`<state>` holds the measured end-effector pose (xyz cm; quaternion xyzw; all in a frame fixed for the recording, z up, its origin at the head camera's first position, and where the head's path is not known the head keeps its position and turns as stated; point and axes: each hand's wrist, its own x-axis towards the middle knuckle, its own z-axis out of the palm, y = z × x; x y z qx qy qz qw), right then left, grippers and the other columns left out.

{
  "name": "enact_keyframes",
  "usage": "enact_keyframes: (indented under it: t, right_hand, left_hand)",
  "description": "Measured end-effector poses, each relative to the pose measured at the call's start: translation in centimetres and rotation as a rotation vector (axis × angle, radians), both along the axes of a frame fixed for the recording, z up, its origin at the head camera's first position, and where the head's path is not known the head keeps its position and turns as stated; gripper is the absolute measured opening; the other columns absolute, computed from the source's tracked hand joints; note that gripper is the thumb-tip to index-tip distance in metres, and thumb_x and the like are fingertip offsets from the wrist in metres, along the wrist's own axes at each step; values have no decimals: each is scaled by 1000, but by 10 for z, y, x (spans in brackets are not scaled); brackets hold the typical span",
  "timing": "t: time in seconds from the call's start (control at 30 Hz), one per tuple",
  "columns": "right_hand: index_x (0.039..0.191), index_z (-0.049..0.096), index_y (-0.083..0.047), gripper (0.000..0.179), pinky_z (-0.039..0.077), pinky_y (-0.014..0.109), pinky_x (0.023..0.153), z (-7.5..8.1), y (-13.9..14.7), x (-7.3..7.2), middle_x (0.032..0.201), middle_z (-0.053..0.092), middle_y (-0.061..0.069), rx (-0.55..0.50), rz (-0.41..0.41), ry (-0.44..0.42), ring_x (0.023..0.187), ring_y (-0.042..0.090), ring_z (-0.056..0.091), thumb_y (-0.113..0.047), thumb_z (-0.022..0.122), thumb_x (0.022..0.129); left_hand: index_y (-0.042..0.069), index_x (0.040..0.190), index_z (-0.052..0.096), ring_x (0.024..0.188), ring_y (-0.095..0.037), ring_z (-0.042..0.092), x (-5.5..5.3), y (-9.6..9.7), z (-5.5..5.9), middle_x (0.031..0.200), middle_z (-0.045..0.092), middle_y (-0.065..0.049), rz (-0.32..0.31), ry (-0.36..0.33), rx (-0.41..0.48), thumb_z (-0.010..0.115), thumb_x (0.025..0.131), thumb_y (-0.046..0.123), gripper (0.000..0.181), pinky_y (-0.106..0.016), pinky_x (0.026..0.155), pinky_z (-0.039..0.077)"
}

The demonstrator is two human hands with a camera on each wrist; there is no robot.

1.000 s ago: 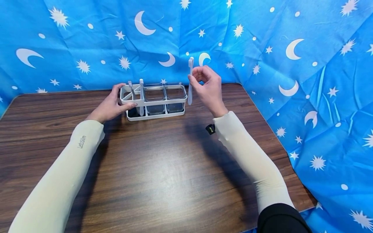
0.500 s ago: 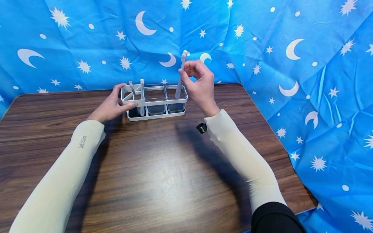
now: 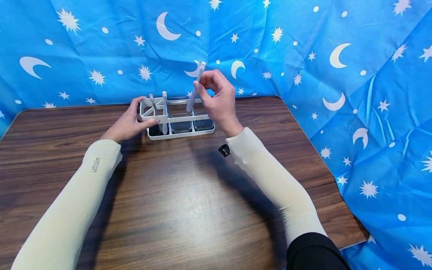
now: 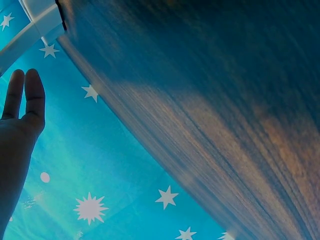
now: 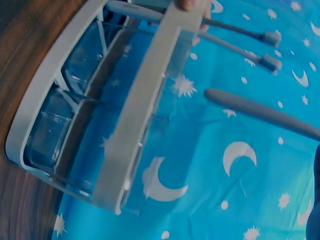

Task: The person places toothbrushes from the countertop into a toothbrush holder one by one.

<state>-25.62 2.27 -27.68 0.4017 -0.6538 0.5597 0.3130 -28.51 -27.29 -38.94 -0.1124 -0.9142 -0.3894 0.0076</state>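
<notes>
At the back of the table is a white toothbrush holder (image 3: 183, 119) with two clear cups (image 3: 179, 109) in its middle and right bays. My left hand (image 3: 125, 123) grips its left end, thumb on the front rim and fingers behind. Two toothbrushes stand in the left part, one tilted toothbrush (image 3: 153, 104) and one upright toothbrush (image 3: 164, 105). Above the cups, my right hand (image 3: 219, 98) pinches a third toothbrush (image 3: 196, 87), head up and leaning right. In the right wrist view, this toothbrush's handle end (image 5: 255, 110) is apart from the holder's upper rim (image 5: 135, 117).
Dark wood-grain tabletop (image 3: 182, 195) spreads in front of the holder. A blue cloth (image 3: 128, 45) with moons and stars hangs right behind the table's back edge and along the right side.
My right hand has carried the toothbrush leftward, from beyond the holder's right end to over the cups, and the toothbrush leans more. The left hand and holder have stayed put.
</notes>
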Motion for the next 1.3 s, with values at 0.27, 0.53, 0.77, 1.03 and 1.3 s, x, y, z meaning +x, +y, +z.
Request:
enact_keyframes:
  t: [0.27,0.53,0.77,1.03,1.3]
  right_hand:
    - [93,56,13,11,52,33,80,-6,-14,3,89,55,21,65,53,2,81,25,59,11,62,85]
    - [94,56,12,10,51,30,82,-5,-28,6,89,55,20,97,74,-8,83,26,60,10,62,86]
    - [96,57,12,11,49,28,85,-6,-38,5,90,55,19,129,57,-63,86,27,62,8,62,87]
    - [98,58,10,12,47,25,86,-15,-47,-7,91,56,16,157,68,-106,89,22,61,4,62,88]
    - [98,60,-1,11,46,18,84,-39,-60,-37,94,57,6,231,54,-156,88,10,57,-9,63,91]
  left_hand:
    - [24,149,6,99,-38,51,-1,-1,-1,133,36,-22,6,3,-11,66,84,50,92,-53,82,40]
    - [24,149,6,101,-38,50,-2,-1,-5,134,36,-21,15,-11,2,66,83,52,93,-55,85,40]
    - [24,148,6,105,-39,48,-1,1,-5,135,36,-21,25,-17,7,65,82,55,94,-57,88,39]
    - [25,149,2,112,-41,43,0,1,-3,139,32,-23,32,-41,2,64,81,57,98,-62,94,33]
    - [24,149,5,110,-40,45,-2,1,-3,136,35,-22,26,-20,20,66,82,55,95,-60,94,35]
